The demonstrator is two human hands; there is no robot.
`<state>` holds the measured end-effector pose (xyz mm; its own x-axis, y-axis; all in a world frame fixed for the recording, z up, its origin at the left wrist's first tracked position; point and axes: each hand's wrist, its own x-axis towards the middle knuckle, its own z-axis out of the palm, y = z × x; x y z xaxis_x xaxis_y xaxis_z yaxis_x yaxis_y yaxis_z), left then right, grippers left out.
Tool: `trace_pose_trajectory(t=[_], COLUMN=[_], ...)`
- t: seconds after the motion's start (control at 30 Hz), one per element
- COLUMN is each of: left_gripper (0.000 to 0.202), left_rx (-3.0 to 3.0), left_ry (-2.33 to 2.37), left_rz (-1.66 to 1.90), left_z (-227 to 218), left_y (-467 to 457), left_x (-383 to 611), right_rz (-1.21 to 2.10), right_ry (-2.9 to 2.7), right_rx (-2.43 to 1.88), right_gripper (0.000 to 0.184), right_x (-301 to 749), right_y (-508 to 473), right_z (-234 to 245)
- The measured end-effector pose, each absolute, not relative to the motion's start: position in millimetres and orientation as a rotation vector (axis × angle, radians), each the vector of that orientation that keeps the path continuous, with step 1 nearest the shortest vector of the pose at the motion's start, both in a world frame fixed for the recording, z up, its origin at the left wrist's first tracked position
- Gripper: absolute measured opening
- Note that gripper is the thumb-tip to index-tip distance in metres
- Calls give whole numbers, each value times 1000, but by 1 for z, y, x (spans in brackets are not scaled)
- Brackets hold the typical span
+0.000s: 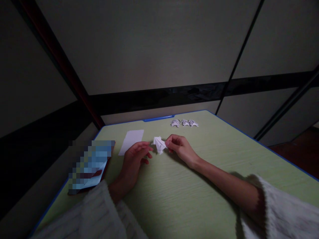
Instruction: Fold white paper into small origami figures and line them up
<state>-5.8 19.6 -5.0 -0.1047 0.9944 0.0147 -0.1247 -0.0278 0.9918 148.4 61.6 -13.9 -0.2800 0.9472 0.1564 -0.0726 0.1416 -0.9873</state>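
A: Any container on the pale green wood-grain table with the blue rim [199, 196]?

B: Only a flat blue packet [91, 164] at the near left edge. It's blurred out, so I can't tell what's in it.

A: And the hands?

B: The right hand [179, 147] has thumb and fingertips pinched together on a small folded white paper figure [159, 144], gripping its right side. The figure is near the middle of the table, between the two hands, low over the surface; I can't tell whether it touches.

A: The left one?

B: The left hand [136, 156] rests its heel on the table, fingers loosely spread and slightly curled, holding nothing. Its fingertips [149, 144] are just beside the figure's left edge; contact I can't make out.

A: Shapes, materials?

B: The figure is creased and pointed, with sharp flaps. A plain flat white paper rectangle [131, 141] lies beyond the left hand. Three small folded white paper figures in a row [184, 123] sit at the far edge, well apart from the hands. Both arms wear white ribbed knit sleeves [99, 215].
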Motion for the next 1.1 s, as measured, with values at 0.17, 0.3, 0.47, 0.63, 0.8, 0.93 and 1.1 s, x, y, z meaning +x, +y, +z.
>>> trace_pose_trajectory(t=[0.17, 0.3, 0.47, 0.63, 0.8, 0.93, 1.1], left_gripper=[14, 11, 12, 12, 11, 18, 21], left_rx=[1126, 1128, 1130, 1168, 1273, 1279, 1148], left_ry=[1184, 1188, 1191, 1223, 1309, 1358, 1351], left_rz=[1306, 1272, 1275, 1271, 1218, 1252, 1346], left_z=[-7, -6, -6, -7, -5, -7, -12], left_y=[21, 21, 22, 22, 21, 30, 52], left_x=[-5, -5, -4, -4, -3, 3, 27], right_rz=[1276, 1242, 1212, 1258, 1304, 1326, 1282], right_ry=[-1392, -1340, -1292, -1230, -1188, -1179, -1234], right_rx=[-980, -1021, -1058, -1076, -1033, -981, -986], right_gripper=[15, 14, 10, 7, 6, 6, 6], right_x=[152, 155, 158, 157, 155, 154, 151], right_y=[67, 71, 75, 78, 78, 78, 76], right_z=[-15, -15, -16, -17, -18, -15, -14])
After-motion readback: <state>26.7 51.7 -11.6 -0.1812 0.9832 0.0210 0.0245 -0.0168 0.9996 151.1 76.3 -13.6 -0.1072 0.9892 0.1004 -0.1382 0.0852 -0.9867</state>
